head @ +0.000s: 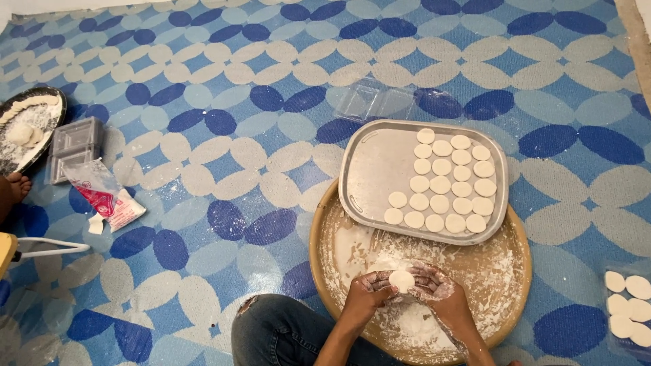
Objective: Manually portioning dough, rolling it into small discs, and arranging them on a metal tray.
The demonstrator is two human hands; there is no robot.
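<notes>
We pinch a flat dough disc point(401, 280) between both hands' closed, floured fingers point(380, 281) over the round tray's point(515, 271) near edge.

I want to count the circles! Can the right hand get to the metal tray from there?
Probably yes. The right hand is pinching a dough disc together with the left hand. The metal tray sits just ahead, with nothing between them.
</notes>
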